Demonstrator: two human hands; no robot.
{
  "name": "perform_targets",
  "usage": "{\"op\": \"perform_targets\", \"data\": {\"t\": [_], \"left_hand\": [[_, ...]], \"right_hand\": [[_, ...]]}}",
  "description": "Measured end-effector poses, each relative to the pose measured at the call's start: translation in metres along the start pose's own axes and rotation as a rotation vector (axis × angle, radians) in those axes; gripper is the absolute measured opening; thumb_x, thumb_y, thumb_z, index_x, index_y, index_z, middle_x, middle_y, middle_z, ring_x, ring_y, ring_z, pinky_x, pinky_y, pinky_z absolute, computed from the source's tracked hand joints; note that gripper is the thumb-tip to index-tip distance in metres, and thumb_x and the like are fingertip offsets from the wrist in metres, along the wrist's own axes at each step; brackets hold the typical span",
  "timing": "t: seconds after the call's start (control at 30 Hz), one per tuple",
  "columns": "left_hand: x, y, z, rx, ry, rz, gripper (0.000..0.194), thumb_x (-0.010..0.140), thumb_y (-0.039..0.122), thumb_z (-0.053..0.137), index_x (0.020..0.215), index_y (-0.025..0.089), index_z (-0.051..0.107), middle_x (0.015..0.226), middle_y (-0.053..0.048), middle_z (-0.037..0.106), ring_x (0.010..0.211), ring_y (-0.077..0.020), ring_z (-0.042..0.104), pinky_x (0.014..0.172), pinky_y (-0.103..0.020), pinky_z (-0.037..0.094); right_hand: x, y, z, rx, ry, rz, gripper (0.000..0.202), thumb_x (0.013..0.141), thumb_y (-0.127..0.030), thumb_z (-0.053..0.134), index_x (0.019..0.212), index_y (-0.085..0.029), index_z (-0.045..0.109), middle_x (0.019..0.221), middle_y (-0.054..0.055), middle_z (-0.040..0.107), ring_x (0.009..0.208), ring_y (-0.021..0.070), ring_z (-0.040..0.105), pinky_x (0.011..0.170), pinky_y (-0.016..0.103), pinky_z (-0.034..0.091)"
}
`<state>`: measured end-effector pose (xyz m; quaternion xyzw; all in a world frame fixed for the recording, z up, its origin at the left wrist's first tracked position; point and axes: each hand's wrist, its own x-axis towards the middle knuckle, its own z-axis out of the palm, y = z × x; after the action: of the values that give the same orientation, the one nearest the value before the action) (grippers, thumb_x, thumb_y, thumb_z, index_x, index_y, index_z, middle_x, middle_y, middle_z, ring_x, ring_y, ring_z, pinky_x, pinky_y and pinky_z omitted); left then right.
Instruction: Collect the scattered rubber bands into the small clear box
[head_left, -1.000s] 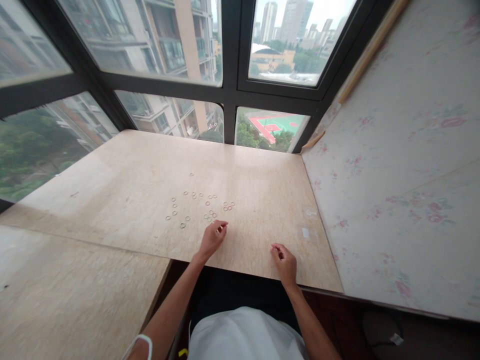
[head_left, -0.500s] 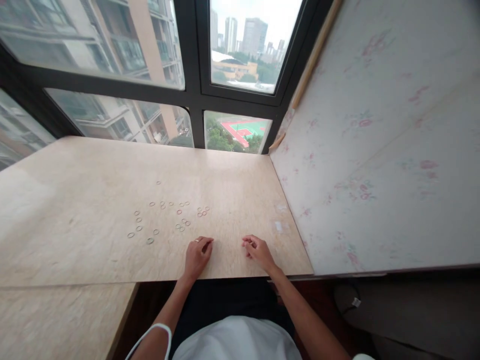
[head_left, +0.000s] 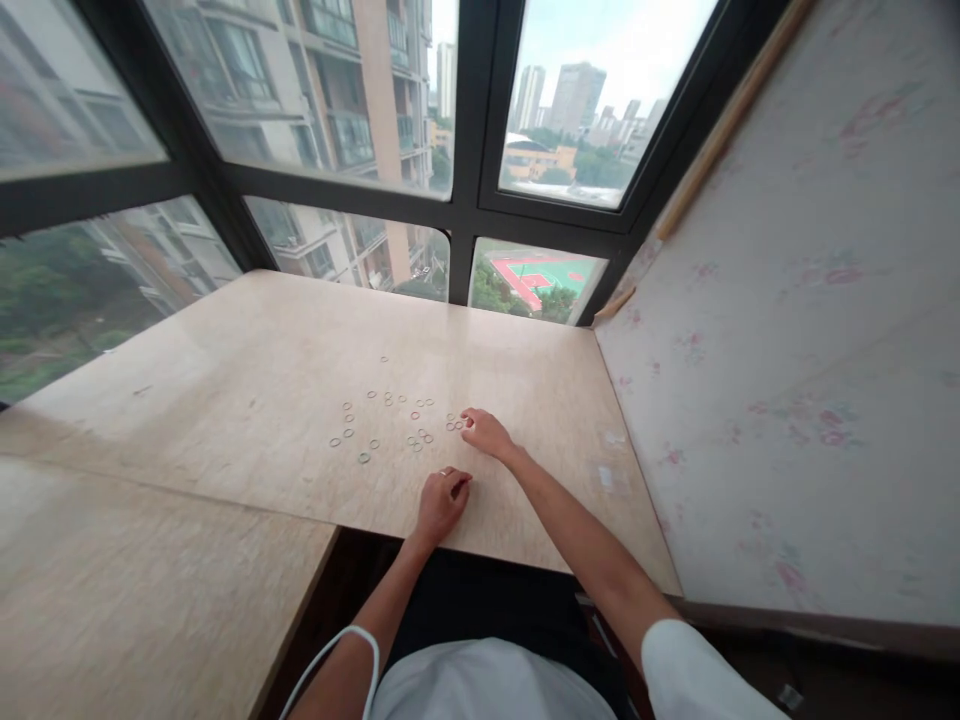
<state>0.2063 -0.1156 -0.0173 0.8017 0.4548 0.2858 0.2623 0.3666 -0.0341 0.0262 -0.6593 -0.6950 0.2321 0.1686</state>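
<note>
Several small thin rings, such as a green one (head_left: 364, 458) and a red one (head_left: 415, 415), lie flat and scattered over the pale marbled surface (head_left: 285, 330). My right hand (head_left: 486, 434) reaches over to the right end of the scatter, its fingertips at a small cluster of rings (head_left: 451, 426). Those fingers are pinched together, and whatever is between them is too small to make out. Nearer the front edge rests my left hand (head_left: 444, 503), thumb and index finger pressed together, with a ring on one finger. Anything in that pinch is hidden.
Dark-framed windows (head_left: 465, 130) border the far side. On the right rises a wall with a floral pattern (head_left: 787, 350). Translucent patches (head_left: 609, 476) are on the surface near that wall. A lower-left surface section (head_left: 150, 590) ends beside a dark gap.
My right hand has moved forward and left to the cluster of rings. The view has turned left, so the scene sits further right. My left hand keeps its pinched pose near the front edge.
</note>
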Motion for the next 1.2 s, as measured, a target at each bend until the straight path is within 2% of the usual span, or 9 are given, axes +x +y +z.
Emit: {"op": "perform_targets", "data": {"t": [0.1, 0.23, 0.33, 0.43, 0.53, 0.6, 0.73, 0.93, 1.2], "left_hand": [[-0.001, -0.001, 0.001, -0.002, 0.008, 0.000, 0.017, 0.084, 0.016, 0.052, 0.090, 0.020, 0.067, 0.088, -0.005, 0.069, 0.081, -0.0189, 0.060, 0.077, -0.034, 0.043], [-0.001, -0.002, 0.001, -0.008, 0.020, 0.009, 0.016, 0.083, 0.014, 0.053, 0.089, 0.020, 0.067, 0.087, -0.004, 0.069, 0.081, -0.0189, 0.061, 0.077, -0.034, 0.043], [0.000, -0.003, 0.001, -0.018, 0.018, 0.013, 0.016, 0.083, 0.015, 0.054, 0.088, 0.020, 0.068, 0.087, -0.005, 0.069, 0.080, -0.0187, 0.061, 0.076, -0.033, 0.043], [0.000, -0.003, 0.000, -0.018, 0.011, 0.012, 0.017, 0.083, 0.016, 0.053, 0.089, 0.020, 0.068, 0.087, -0.005, 0.069, 0.080, -0.0184, 0.061, 0.076, -0.033, 0.043], [0.001, -0.003, 0.000, -0.015, -0.002, 0.010, 0.017, 0.084, 0.016, 0.052, 0.089, 0.020, 0.068, 0.086, -0.006, 0.068, 0.079, -0.0182, 0.060, 0.075, -0.033, 0.043], [0.001, -0.002, -0.001, -0.015, -0.006, 0.007, 0.018, 0.083, 0.016, 0.051, 0.089, 0.020, 0.067, 0.085, -0.005, 0.068, 0.079, -0.0181, 0.060, 0.075, -0.033, 0.043], [0.002, -0.003, 0.000, -0.010, -0.003, 0.014, 0.018, 0.083, 0.016, 0.051, 0.089, 0.020, 0.068, 0.083, -0.004, 0.068, 0.077, -0.0179, 0.060, 0.075, -0.032, 0.043], [0.002, -0.004, 0.001, 0.017, 0.004, 0.024, 0.016, 0.084, 0.020, 0.051, 0.088, 0.020, 0.067, 0.085, -0.005, 0.068, 0.079, -0.0189, 0.060, 0.074, -0.032, 0.043], [0.004, -0.003, 0.003, 0.031, 0.023, 0.028, 0.019, 0.085, 0.027, 0.048, 0.087, 0.021, 0.066, 0.085, -0.004, 0.068, 0.075, -0.0190, 0.061, 0.073, -0.033, 0.045]], "right_hand": [[0.016, -0.006, 0.003, -0.137, -0.076, 0.008, 0.024, 0.079, -0.017, 0.054, 0.099, -0.017, 0.065, 0.103, 0.011, 0.066, 0.093, 0.0225, 0.061, 0.077, 0.031, 0.045], [0.022, -0.004, 0.004, -0.252, -0.131, 0.001, 0.019, 0.084, -0.022, 0.051, 0.094, -0.017, 0.066, 0.106, 0.016, 0.066, 0.100, 0.0271, 0.060, 0.082, 0.038, 0.044], [0.019, 0.002, 0.000, -0.258, -0.152, -0.003, 0.015, 0.081, -0.021, 0.057, 0.092, -0.016, 0.066, 0.105, 0.017, 0.067, 0.102, 0.0282, 0.060, 0.084, 0.039, 0.043], [0.014, 0.011, -0.006, -0.181, -0.161, 0.005, 0.008, 0.073, -0.016, 0.063, 0.080, -0.016, 0.066, 0.097, 0.015, 0.070, 0.099, 0.0284, 0.061, 0.082, 0.037, 0.044], [0.003, 0.021, -0.010, -0.018, -0.163, 0.025, 0.003, 0.069, -0.016, 0.064, 0.068, -0.017, 0.062, 0.082, 0.010, 0.071, 0.086, 0.0230, 0.064, 0.073, 0.030, 0.046], [-0.009, 0.028, -0.012, 0.137, -0.166, 0.049, 0.005, 0.070, -0.020, 0.063, 0.066, -0.018, 0.060, 0.068, 0.004, 0.068, 0.068, 0.0162, 0.063, 0.062, 0.024, 0.045], [-0.043, 0.039, -0.015, 0.512, -0.147, 0.135, 0.020, 0.076, -0.038, 0.056, 0.073, -0.018, 0.055, 0.056, -0.002, 0.062, 0.039, 0.0076, 0.046, 0.041, 0.019, 0.036], [-0.092, 0.053, -0.030, 1.018, -0.016, 0.264, 0.029, 0.076, -0.051, 0.045, 0.076, -0.022, 0.048, 0.059, -0.002, 0.060, 0.036, 0.0070, 0.041, 0.035, 0.018, 0.029], [-0.147, 0.076, -0.047, 1.429, 0.127, 0.344, 0.022, 0.072, -0.043, 0.049, 0.068, -0.023, 0.040, 0.055, -0.003, 0.059, 0.034, 0.0082, 0.039, 0.032, 0.019, 0.024]]}}
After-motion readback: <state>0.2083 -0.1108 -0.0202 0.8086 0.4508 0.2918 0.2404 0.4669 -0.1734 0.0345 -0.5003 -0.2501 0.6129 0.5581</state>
